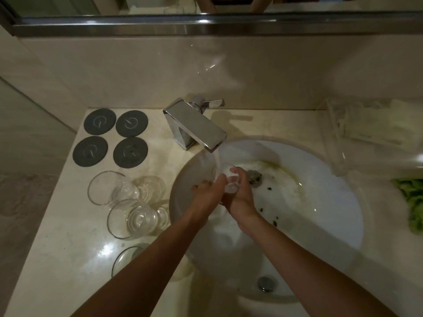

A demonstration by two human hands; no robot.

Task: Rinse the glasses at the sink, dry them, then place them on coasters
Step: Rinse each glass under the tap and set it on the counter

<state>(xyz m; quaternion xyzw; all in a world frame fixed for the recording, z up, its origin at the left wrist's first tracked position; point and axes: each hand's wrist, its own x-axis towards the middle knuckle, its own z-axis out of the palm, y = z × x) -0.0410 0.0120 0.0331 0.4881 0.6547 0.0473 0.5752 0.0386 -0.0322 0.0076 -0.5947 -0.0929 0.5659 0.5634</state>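
Clear drinking glass, gripped by both left hand and right hand, lies tilted under the chrome tap's stream, the four grey round coasters well off to the left.

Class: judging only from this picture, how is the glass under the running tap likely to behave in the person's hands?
The glass is probably slippery: water from the faucet runs over it. It looks thin and clear, so likely fragile against the hard sink. Both hands, left hand and right hand, hold it, which suggests care.

One clear glass is held tilted under the running water over the sink. Three more glasses lie on the counter near four dark round coasters.
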